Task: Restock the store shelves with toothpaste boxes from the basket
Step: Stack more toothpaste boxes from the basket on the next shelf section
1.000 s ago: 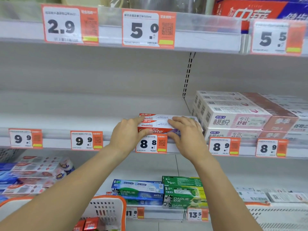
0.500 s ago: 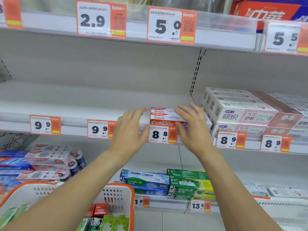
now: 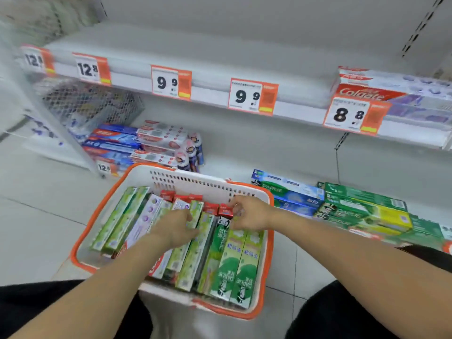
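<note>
Both grips narrow: left hand [image 3: 175, 227] and right hand [image 3: 249, 214] pinch among long green and red-ended cardboard toothpaste boxes [image 3: 234, 260] packed in white, orange-rimmed plastic basket [image 3: 171, 178].

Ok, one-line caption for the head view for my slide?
Both hands, left hand and right hand, reach into the orange-rimmed basket of toothpaste boxes below the shelf.

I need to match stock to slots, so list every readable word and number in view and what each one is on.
"12.8": price tag on the upper shelf edge, left.
"9.9": price tag, same edge.
"9.9": next price tag.
"8.8": price tag, under the Colgate box.
"Colgate": red box on the upper shelf.
"DARLIE": green boxes in the basket.
"DARLIE": boxes on the lower shelf.
Small print, QR codes and Chinese lettering: too blurred.
</note>
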